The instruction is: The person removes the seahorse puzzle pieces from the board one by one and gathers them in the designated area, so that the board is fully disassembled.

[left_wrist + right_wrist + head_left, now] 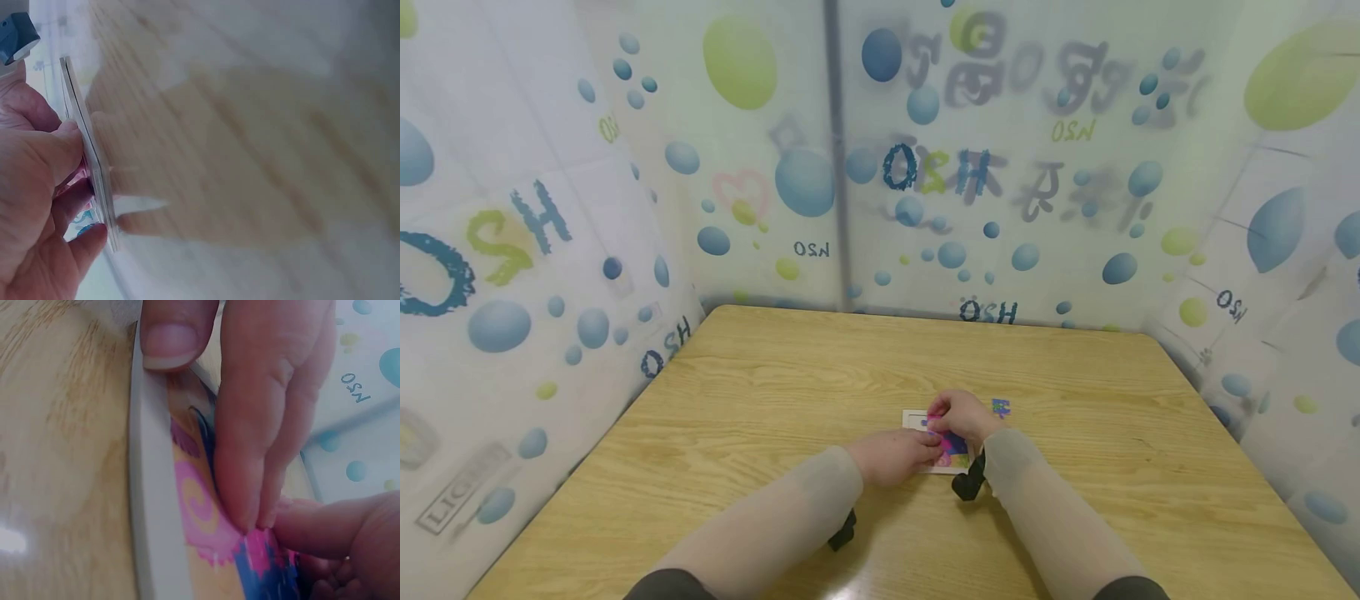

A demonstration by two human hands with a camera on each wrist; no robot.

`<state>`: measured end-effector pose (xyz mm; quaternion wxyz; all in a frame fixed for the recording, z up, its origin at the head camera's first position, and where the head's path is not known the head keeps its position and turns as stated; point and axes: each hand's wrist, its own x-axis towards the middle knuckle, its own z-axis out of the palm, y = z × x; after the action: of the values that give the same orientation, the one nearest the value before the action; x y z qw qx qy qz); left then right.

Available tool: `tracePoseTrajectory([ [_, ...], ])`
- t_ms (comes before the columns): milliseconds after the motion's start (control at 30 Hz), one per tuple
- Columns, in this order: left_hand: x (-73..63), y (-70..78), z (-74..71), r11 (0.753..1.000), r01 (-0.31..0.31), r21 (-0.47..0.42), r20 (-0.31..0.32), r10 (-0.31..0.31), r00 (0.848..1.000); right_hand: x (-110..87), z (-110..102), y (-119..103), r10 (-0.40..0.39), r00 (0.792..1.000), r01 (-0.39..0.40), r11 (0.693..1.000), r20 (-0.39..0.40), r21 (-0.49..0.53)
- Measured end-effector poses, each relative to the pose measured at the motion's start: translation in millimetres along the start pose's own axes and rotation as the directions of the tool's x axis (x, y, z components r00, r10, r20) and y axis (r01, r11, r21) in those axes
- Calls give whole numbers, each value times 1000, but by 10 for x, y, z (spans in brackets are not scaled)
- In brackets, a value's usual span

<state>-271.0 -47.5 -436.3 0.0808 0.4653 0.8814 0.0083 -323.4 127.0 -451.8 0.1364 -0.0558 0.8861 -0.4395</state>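
Observation:
A small jigsaw puzzle in a pale frame (913,413) lies on the table under both hands, its picture pink, blue and orange. My left hand (891,457) reaches over it from the left, fingers resting on the puzzle. Seen from the left wrist, thumb and fingers (84,247) touch the board (94,150) near its edge. My right hand (970,414) bends over the far right part. In the right wrist view its fingertips press the picture by a pink patch (256,550), close to the left hand's fingertip; its thumb is apart, over the white border (150,456).
A loose blue-purple puzzle piece (1001,407) lies just right of the frame. The wood-grain table (760,375) extends around it. Printed curtains (760,267) stand along the back and both sides.

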Motion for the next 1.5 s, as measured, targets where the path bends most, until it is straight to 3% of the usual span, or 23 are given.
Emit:
tracePoseTrajectory([
  [1267,15,-14,0,998,20,-52,8,-19,1000,-18,-6,9,39,999,-39,995,-4,90],
  [1500,24,-25,11,1000,9,-25,9,-9,1000,-20,-12,12,36,999,-36,996,-4,79],
])
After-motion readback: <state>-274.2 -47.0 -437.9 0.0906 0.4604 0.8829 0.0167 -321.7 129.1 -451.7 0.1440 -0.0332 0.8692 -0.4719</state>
